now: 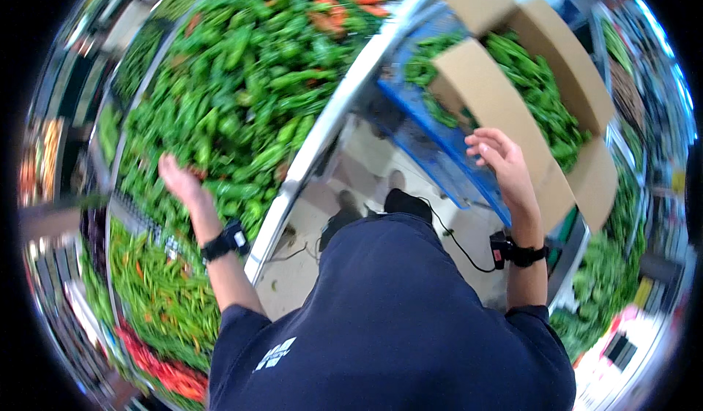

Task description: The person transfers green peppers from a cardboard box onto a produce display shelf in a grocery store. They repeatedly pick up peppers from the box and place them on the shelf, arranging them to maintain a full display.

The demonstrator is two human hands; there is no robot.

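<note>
My left hand (184, 183) is over a broad heap of green peppers (236, 92) in a display bin, its fingers extended and holding nothing. Whether it touches the peppers is hard to tell through the blur. On the other side, my right hand (498, 152) hangs beside an open cardboard box (483, 81), fingers loosely curled and apart, with nothing in them. Long green peppers (535, 90) partly fill the box, whose flaps are spread outward. Under and beside the box is a blue plastic crate (428, 147), with more green peppers (425, 62) on it.
A white bin edge (340, 92) runs diagonally left of my body. Orange-red peppers (329, 16) lie at the far end. Slender green chillies (165, 290) and red chillies (159, 364) fill nearby sections. Leafy greens (596, 285) are at right. A black cable (456, 241) hangs near my legs.
</note>
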